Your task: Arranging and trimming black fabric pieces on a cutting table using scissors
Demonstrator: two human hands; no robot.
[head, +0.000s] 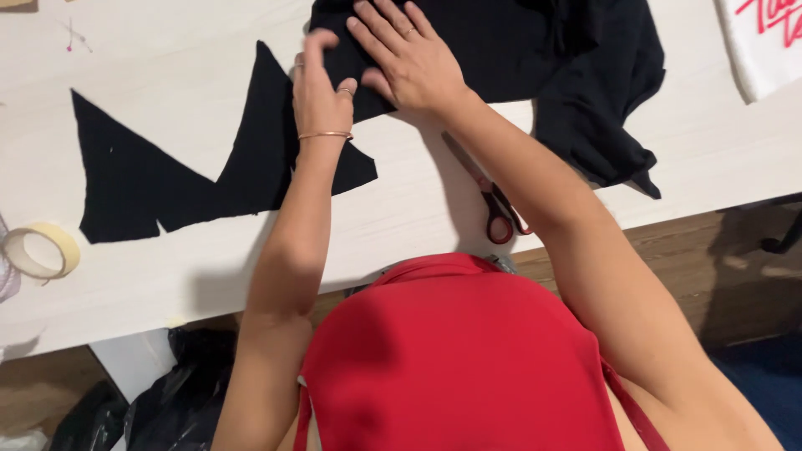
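Observation:
My right hand lies flat, fingers spread, on a large piece of black fabric at the far side of the white table. My left hand rests edge-on beside it, fingers apart, touching the black cloth where it meets a cut black piece with pointed shapes. A thin bangle circles the left wrist. Neither hand grips anything.
Scissors with dark red handles lie near the table's front edge under my right forearm. A roll of pale tape sits at the left edge. White cloth with pink lettering lies top right. Black bags sit below the table.

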